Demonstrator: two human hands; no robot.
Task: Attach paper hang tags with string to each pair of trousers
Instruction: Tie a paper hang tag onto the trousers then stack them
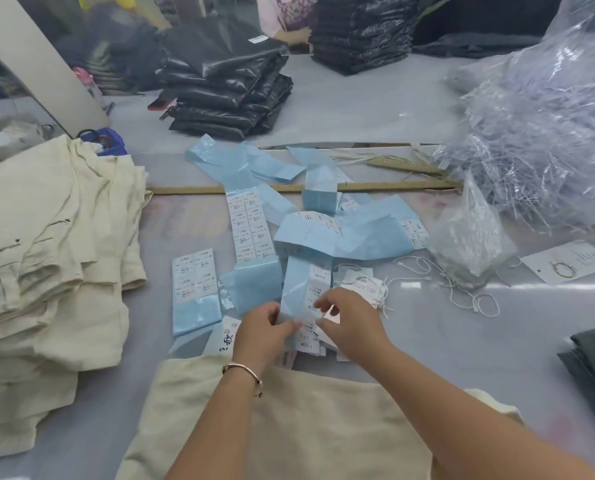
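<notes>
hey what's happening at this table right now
A person is working through sticker labels and tags for trousers. Both hands, left hand and right hand, pinch a blue-backed label strip above a small pile of paper hang tags. One cream pair of trousers lies flat just in front of the person, with a stack of cream trousers at the left. Loose white strings lie to the right. No tag is visibly attached yet.

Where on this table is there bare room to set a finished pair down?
Bare table lies right of the right hand, between the loose strings and the dark fabric. A narrower strip runs between the cream stack and the label sheets. The centre is crowded.
</notes>
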